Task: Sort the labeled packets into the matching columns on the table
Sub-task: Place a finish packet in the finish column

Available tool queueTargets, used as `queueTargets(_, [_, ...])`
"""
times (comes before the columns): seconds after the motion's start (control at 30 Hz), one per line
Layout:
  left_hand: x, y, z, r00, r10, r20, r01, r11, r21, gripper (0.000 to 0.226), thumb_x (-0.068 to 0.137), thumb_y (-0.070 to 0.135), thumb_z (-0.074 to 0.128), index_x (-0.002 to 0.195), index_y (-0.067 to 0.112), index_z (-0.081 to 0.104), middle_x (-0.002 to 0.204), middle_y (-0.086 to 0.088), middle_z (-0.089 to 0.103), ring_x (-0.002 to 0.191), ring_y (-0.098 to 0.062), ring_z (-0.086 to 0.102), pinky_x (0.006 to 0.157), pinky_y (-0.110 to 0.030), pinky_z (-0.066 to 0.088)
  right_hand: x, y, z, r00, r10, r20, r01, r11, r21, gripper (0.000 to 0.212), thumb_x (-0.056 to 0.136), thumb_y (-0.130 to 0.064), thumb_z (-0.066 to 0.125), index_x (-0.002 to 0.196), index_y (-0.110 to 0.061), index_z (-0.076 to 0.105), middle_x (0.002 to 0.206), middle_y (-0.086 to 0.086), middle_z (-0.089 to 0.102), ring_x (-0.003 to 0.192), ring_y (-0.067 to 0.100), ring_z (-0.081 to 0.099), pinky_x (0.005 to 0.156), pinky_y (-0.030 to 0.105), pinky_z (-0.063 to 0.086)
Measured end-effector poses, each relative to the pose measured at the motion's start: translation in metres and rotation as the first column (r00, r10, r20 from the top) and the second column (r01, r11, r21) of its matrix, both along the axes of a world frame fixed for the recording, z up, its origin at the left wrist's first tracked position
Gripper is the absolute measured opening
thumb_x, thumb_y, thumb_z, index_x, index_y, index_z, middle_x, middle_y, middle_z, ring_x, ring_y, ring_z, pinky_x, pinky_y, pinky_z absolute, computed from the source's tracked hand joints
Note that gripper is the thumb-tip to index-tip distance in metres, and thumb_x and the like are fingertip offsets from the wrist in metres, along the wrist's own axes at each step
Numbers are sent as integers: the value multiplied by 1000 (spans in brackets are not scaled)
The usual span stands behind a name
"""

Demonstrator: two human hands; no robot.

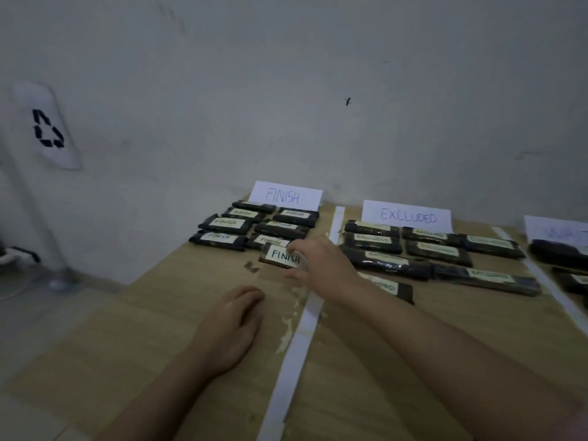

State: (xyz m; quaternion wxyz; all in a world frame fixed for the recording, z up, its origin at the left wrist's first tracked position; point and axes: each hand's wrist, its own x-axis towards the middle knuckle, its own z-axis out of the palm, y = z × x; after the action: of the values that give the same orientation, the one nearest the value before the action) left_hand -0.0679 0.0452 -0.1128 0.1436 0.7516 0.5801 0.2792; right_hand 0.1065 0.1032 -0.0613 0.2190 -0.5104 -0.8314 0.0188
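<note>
We read "FINISH" on the white card (pixel 285 195) propped against the wall, and "FINISH" again on the packet (pixel 284 256) our right hand (pixel 321 265) pinches. The dark packets (pixel 226 223) behind it carry the same word. Next column's card (pixel 407 217) says "EXCLUDED" (its packet labels (pixel 372 239) blur). The far-right card (pixel 556 232) is unreadable. A recycling symbol (pixel 47 128) marks the white bin.

Right hand (pixel 318 265) reaches forward, fingers pinching; left hand (pixel 229 329) rests flat.
</note>
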Motion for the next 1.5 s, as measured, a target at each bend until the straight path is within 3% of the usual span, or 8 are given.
queueTargets(0.2, [-2,3,-6,999,-6,-47,9,997,71,60,75,48,33,122,17,56,127,7,51,115,-9,48,95,-16,32,-41,35,-24,998,-34,57,39,996,-85,43,84,-37,63,117,-10,59,117,11,55,113,27,45,92,39,42])
queueTargets(0.4, [-2,3,-5,998,0,-64,7,995,101,57,77,44,35,121,16,57,127,4,53,113,-11,49,91,-16,31,-38,40,-25,982,-17,191,26,999,-43,49,85,-47,56,125,-18,55,122,7,50,114,26,43,90,39,40])
queueTargets(0.53, [-2,3,-3,994,5,-109,7,993,115,39,89,28,50,126,16,54,131,4,51,118,-12,46,96,-19,32,-4,21,1,984,118,134,-98,984,-151,43,88,-34,58,126,-15,54,122,7,55,112,23,50,93,39,42])
queueTargets(0.8, [58,-11,30,969,-205,-135,226,960,165,36,87,31,48,122,22,55,124,4,56,114,-16,51,90,-29,41,104,-60,40,995,94,-17,-95,979,-180,20,87,-19,62,104,-15,70,101,-3,71,86,-1,60,79,12,46])
queueTargets(1.03, [144,-49,37,866,-467,-181,490,864,114,34,91,34,47,123,23,53,126,7,54,117,-13,48,94,-28,38,176,-130,24,1000,-26,6,26,978,-206,17,86,-18,63,101,-17,71,94,-7,70,77,-10,57,72,3,42])
queueTargets(1.23, [194,-91,30,836,-474,-276,470,879,-83,48,80,62,50,107,24,61,95,3,58,91,-17,53,79,-35,44,217,-170,14,996,-85,19,87,972,-218,17,87,-18,61,100,-18,71,97,-7,70,86,0,60,77,14,48])
queueTargets(1.4, [205,-91,32,881,-469,52,462,836,-297,27,75,33,72,96,15,71,78,4,62,72,-10,55,58,-17,39,227,-180,6,997,-82,1,80,969,-234,17,86,-21,62,101,-19,71,97,-8,67,87,-2,57,73,3,39])
queueTargets(1.5, [202,-84,36,907,-333,257,412,828,-381,24,76,15,72,100,17,68,87,6,62,76,-6,57,58,-10,42,226,-180,5,996,-81,-29,74,978,-194,22,86,-22,62,107,-20,67,104,-6,64,93,2,55,75,1,35])
